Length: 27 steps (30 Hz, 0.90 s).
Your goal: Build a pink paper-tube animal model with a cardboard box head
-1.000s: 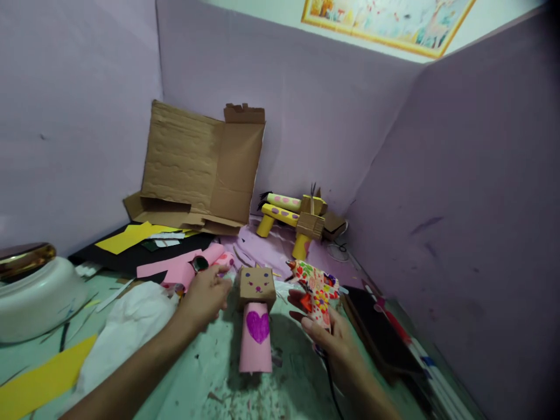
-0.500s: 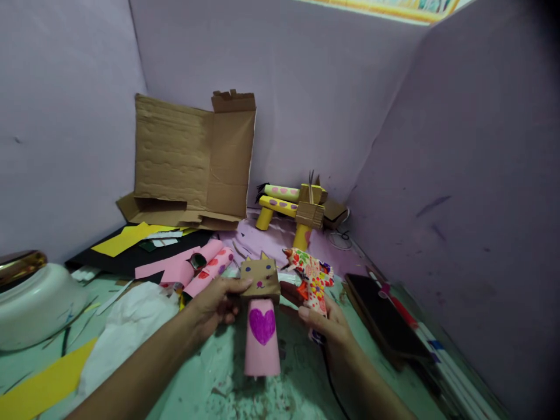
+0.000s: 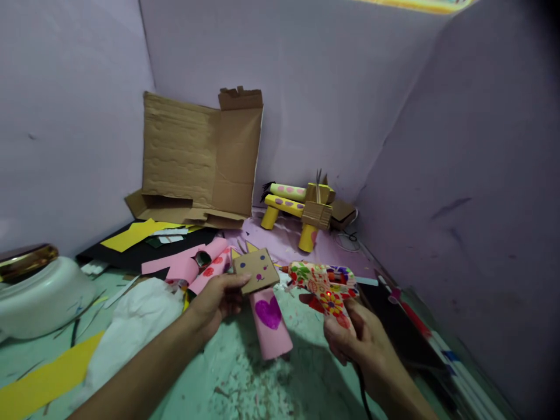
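By the purple wall, an opened cardboard box backs the green desk; crumpled tissue lies beside the left arm. The right hand wraps its fingers round a flowered glue gun; the left hand pinches a tilted cat doll by its head, near the glue gun.

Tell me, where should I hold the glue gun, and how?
The handle looks best, coming from the right: it hangs below the glue gun's body, and the tip points left toward the cat, so I'd keep off that end. The right hand grips the handle.
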Available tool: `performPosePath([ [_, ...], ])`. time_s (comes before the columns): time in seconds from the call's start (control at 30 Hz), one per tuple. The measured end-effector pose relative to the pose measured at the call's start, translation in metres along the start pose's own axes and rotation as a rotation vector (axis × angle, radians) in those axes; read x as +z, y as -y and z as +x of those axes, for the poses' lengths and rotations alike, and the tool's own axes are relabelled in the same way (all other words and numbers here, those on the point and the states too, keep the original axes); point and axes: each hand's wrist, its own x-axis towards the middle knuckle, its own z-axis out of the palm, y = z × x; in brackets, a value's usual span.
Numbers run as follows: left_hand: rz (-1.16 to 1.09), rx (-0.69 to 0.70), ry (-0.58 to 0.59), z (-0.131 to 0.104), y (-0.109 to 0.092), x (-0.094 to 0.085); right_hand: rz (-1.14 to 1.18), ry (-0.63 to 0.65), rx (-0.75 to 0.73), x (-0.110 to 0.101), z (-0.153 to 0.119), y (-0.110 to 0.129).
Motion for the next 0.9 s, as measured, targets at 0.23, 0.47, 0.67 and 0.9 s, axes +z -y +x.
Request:
performPosePath([
  [0.23,-0.021,0.129,-0.016,-0.003,0.001,0.001,0.077,0.053,0.114,0.001,-0.008,0.015],
  [0.47,0.022,0.268,-0.011,-0.005,0.005,0.008,0.201,0.097,0.281,0.006,-0.01,0.019],
  [0.67,-0.07,0.258,-0.017,-0.013,0.009,0.013,0.223,0.061,0.262,0.019,-0.012,0.024],
  [0.9,-0.213,0.261,-0.039,-0.019,0.012,0.021,0.062,-0.096,0.199,0.03,-0.014,0.031],
])
